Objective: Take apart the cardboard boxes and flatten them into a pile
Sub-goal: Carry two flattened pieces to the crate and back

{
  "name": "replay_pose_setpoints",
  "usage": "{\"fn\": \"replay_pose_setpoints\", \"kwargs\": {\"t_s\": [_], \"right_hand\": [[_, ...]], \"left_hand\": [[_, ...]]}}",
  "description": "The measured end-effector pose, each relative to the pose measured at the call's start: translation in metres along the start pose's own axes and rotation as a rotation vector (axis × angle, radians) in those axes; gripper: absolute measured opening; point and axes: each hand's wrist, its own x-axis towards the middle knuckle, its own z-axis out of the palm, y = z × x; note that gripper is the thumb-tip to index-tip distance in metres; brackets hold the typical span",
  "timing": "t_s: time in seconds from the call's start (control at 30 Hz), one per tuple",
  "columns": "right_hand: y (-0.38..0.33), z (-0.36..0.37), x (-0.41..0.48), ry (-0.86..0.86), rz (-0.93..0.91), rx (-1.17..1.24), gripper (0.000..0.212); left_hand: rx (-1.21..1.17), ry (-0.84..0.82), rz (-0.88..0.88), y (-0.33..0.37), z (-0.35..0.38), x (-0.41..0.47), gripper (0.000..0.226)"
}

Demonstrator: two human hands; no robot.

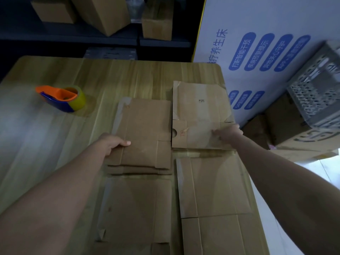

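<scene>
Most of the work looks done: no standing box is left on the wooden table, only flattened cardboard spread over its right half. What seems left is gathering these sheets into one pile, since they lie in separate patches. The centre flat box rests on a few more flat layers, whose edges show just below it in the frame. Its long axis runs from the bottom of the frame toward the top, with its flaps toward the bottom. The left hand pinches its left edge, thumb on top and fingers hidden under the card. Just to the right, edge to edge with it, lies the upper-right flat box, also lengthwise bottom to top, with a round hole near its lower left corner. The right hand lies at its lower right corner, fingers pointing left across the card; whether it grips or merely presses, I cannot tell through the blur. Lower in the frame lie the lower-left flat box and the lower-right flat box. Made-up boxes sit on dark shelves along the top; whether they belong to the job is not shown.
</scene>
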Motion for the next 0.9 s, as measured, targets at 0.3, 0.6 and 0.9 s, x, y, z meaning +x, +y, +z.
{"fn": "replay_pose_setpoints", "kwargs": {"t_s": [0.3,0.6,0.9], "right_hand": [[-0.012,-0.009,0.008,-0.048,-0.047,0.223,0.099],[-0.013,-0.029,0.021,-0.206,-0.046,0.540,0.077],[-0.036,-0.070,0.002,-0.315,-0.232,0.635,0.034]], "left_hand": [[-0.246,0.114,0.139,0.003,-0.001,0.008,0.104],[-0.211,0.231,0.143,0.027,0.004,-0.019,0.071],[-0.246,0.304,0.234,0.056,0.001,-0.065,0.070]]}}
